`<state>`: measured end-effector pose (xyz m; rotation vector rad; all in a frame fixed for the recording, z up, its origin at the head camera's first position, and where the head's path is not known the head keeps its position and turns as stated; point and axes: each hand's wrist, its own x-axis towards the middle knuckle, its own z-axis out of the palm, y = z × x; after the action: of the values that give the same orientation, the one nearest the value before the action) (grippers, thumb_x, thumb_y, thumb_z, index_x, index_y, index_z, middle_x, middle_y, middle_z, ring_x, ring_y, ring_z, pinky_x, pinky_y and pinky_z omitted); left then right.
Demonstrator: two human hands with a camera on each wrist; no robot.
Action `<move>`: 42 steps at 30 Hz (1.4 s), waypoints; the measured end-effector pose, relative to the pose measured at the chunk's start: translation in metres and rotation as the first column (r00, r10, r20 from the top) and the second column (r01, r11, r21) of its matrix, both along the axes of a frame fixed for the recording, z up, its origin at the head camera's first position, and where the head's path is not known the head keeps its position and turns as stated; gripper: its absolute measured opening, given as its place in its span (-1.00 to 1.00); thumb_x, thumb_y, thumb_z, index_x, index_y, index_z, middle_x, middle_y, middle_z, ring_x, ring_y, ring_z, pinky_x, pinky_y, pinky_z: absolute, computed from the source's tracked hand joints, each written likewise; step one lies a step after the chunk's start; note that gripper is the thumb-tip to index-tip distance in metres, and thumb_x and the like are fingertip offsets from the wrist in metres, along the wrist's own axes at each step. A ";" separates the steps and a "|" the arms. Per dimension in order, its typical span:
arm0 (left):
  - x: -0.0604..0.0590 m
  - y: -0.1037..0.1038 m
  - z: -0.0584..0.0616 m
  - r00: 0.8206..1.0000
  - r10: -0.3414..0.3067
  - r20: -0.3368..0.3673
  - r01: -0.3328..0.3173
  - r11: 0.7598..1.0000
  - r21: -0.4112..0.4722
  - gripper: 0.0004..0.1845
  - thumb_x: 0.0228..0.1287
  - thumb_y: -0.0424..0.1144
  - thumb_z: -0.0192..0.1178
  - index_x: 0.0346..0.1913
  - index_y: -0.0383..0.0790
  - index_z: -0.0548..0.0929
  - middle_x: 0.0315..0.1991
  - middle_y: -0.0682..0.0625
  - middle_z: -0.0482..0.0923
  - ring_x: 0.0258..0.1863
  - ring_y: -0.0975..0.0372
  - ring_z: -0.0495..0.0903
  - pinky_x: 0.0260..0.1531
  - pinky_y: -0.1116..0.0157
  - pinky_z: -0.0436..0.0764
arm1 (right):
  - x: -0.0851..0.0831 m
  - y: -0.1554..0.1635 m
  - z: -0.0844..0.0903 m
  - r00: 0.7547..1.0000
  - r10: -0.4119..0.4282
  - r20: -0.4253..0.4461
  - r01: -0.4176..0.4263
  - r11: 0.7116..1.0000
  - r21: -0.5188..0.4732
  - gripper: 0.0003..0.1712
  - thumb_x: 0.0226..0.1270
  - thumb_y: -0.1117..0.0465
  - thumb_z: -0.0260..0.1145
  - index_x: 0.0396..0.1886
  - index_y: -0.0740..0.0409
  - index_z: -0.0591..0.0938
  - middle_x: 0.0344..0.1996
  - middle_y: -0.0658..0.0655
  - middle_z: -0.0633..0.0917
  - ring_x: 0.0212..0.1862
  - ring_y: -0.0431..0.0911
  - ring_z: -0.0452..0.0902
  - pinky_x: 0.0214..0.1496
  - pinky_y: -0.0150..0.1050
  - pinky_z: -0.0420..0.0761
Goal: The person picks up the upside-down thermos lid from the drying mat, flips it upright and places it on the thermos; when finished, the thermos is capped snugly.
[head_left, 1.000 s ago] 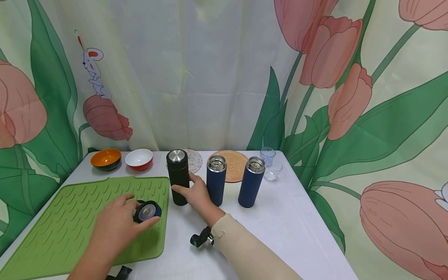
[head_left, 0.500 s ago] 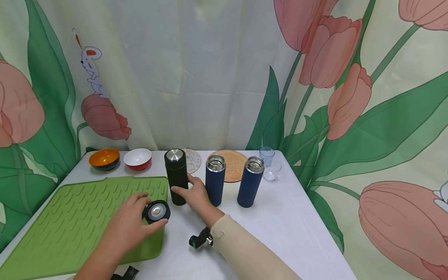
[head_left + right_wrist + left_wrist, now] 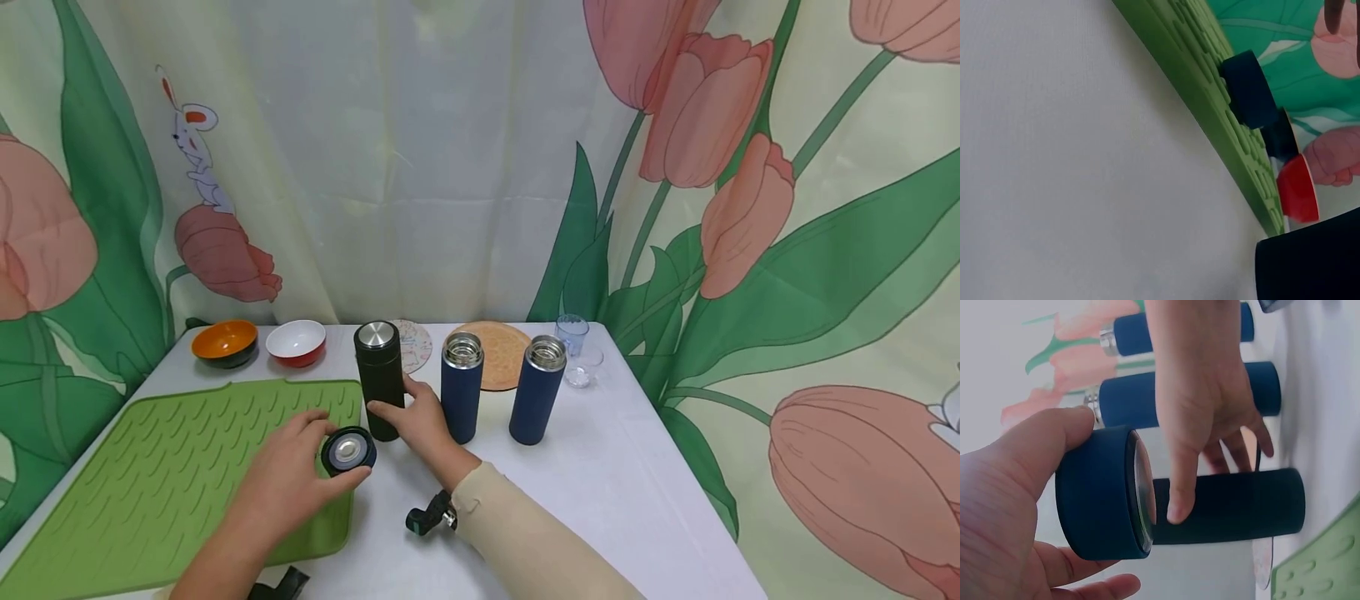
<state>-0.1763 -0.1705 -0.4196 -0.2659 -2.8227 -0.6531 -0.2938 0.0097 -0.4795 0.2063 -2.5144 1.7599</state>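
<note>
My left hand (image 3: pixel 296 462) pinches a navy bottle lid (image 3: pixel 349 451) between thumb and fingers, its pale, ringed underside turned up toward the head camera. In the left wrist view the same lid (image 3: pixel 1100 494) overlaps the top of a black thermos. That thermos (image 3: pixel 377 367) stands upright with its silver-topped cap on. My right hand (image 3: pixel 423 421) grips its lower body, thumb on the near side and fingers going behind. Just to the right, two navy bottles (image 3: pixel 461 392) (image 3: pixel 537 396) stand uncapped with steel mouths showing.
A green ridged mat (image 3: pixel 172 467) covers the table's left side; a dark lid-shaped cylinder (image 3: pixel 1249 89) overlaps it in the right wrist view. Behind stand an orange bowl (image 3: pixel 225 340), a red-and-white bowl (image 3: pixel 296 342), a patterned disc (image 3: pixel 415 346), a round wooden board (image 3: pixel 506 354) and clear glasses (image 3: pixel 572 333).
My left hand has carried the lid rightward over the mat, closer to the black thermos, turning its underside more upward. The right hand and the thermos stay in place.
</note>
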 end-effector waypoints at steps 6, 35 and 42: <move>-0.005 0.013 -0.001 0.999 -0.014 0.032 0.012 0.998 0.067 -0.16 0.07 0.28 0.57 0.20 -0.33 0.68 0.42 -0.29 0.48 0.32 -0.22 0.55 0.19 -0.25 0.62 | 0.001 -0.001 -0.003 1.000 -0.012 0.001 0.012 1.000 0.006 -0.26 0.29 -0.19 0.56 0.44 -0.17 0.62 0.26 0.12 0.68 0.36 0.04 0.56 0.45 0.19 0.51; -0.012 0.050 0.007 0.994 -0.089 0.065 0.080 0.990 0.119 -0.19 0.02 0.21 0.63 0.21 -0.27 0.70 0.51 -0.28 0.39 0.40 -0.22 0.51 0.26 -0.25 0.60 | 0.076 0.080 0.020 0.964 0.249 0.099 -0.267 0.913 0.309 0.10 0.26 -0.03 0.61 0.67 -0.51 0.20 0.44 0.06 0.50 0.38 0.00 0.61 0.34 0.17 0.63; -0.014 0.058 0.008 0.987 -0.132 0.091 0.120 0.985 0.126 -0.22 -0.02 0.13 0.68 0.21 -0.25 0.71 0.51 -0.25 0.38 0.41 -0.25 0.49 0.25 -0.28 0.58 | 0.086 0.090 0.028 0.959 0.280 0.049 -0.281 0.907 0.315 -0.21 0.27 -0.05 0.62 0.47 -0.50 0.53 0.34 -0.08 0.53 0.39 -0.04 0.54 0.38 0.16 0.60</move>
<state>-0.1899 -0.1121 -0.4120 -0.4038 -2.8632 -0.8834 -0.2078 0.1002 -0.4519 0.6134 -2.8803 1.4110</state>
